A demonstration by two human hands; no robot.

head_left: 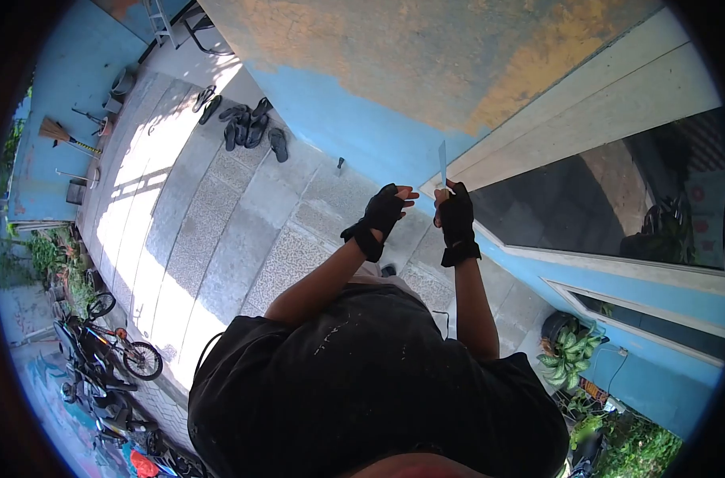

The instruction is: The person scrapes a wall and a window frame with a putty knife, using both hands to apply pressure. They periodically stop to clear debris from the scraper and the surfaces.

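Observation:
My right hand [456,213], in a black fingerless glove, is closed around a putty knife [443,163]. Its flat, pale blade points up toward the wall, and the handle is mostly hidden by my fingers. To its left is my left hand [385,213], gloved the same way, with its fingers stretched out toward the right hand and nothing visible in them. Both hands are in front of my body, apart from each other. Beyond them stands a wall [362,119] of blue paint with bare brown and orange patches, meeting a pale window frame [554,119].
Several dark sandals [255,127] lie on the paved floor [259,191] by the wall. A small black object [341,163] is on the floor nearby. A potted plant [569,354] stands at right; a bicycle [131,350] and motorbikes are at left, and a broom [63,134] leans farther back.

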